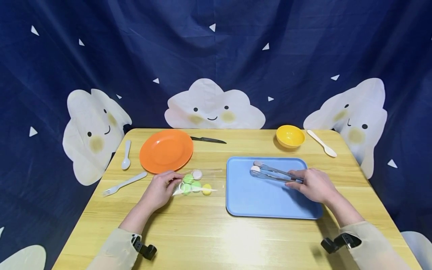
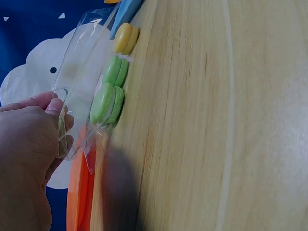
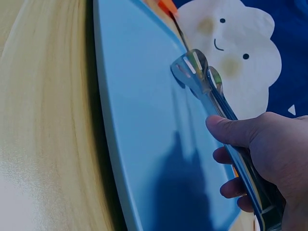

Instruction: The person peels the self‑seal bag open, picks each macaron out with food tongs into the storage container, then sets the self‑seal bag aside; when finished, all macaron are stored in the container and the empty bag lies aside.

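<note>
Pinching the bag (image 1: 197, 182) of macarons (image 1: 192, 183) with the left hand (image 1: 162, 189), on the table just left of the tray (image 1: 266, 198). Gripping tongs (image 1: 270, 173) in the right hand (image 1: 312, 184), tips apart over the tray. Next, probably: reaching the tongs left into the bag, well apart for now.

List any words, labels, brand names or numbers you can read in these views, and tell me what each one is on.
None can be read in any view.
Clear plastic bag of round sweets, held by the left hand: no print visible.
Metal tongs, held by the right hand: no marking visible.
Blue plastic tray: plain.
Dark blue backdrop cloth: only cloud faces and triangles, no text.
</note>
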A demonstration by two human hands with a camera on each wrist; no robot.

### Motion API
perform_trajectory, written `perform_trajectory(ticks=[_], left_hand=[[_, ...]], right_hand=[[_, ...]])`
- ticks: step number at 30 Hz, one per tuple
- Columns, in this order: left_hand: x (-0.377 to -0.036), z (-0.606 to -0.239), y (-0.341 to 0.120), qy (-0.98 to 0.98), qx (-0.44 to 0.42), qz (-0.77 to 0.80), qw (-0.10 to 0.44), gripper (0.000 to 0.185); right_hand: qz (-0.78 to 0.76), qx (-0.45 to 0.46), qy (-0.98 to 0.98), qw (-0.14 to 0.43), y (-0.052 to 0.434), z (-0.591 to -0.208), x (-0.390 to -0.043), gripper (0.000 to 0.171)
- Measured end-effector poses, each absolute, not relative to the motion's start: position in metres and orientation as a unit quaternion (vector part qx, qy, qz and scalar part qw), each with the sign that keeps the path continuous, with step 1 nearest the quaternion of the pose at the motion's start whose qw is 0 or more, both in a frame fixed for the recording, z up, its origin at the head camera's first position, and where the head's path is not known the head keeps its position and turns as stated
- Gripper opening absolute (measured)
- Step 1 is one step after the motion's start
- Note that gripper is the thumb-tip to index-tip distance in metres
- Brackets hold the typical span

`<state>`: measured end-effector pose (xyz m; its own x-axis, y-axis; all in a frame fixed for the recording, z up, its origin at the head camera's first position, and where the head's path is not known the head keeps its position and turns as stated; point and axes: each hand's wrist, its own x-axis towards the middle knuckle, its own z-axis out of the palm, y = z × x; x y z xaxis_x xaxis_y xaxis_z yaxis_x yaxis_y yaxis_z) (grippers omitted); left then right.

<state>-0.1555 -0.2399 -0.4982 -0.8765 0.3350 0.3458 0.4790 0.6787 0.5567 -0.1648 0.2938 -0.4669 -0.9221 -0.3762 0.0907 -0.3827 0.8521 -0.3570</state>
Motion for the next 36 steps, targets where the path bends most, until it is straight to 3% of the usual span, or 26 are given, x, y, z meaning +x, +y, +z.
perform_trajectory(ticks=[9,16,26,36], left_hand=[[-0.155,-0.498,-0.241,-0.910,-0.222,-0.334,0.106,0.016],[-0.155,-0.498,-0.241,-0.909,-0.223,-0.335,0.108,0.017],[-0.156,-0.500,-0.243,-0.908,-0.224,-0.336,0.110,0.017],[-0.157,-0.502,-0.243,-0.904,-0.231,-0.341,0.114,0.018]], right_hand=[[0.196,0.201,-0.960,0.009,0.279,-0.462,-0.165,0.052],[0.218,0.249,-0.944,0.003,0.250,-0.449,-0.166,0.043],[0.213,0.304,-0.928,0.042,0.213,-0.454,-0.171,0.031],[0.194,0.331,-0.923,0.025,0.175,-0.466,-0.178,0.021]])
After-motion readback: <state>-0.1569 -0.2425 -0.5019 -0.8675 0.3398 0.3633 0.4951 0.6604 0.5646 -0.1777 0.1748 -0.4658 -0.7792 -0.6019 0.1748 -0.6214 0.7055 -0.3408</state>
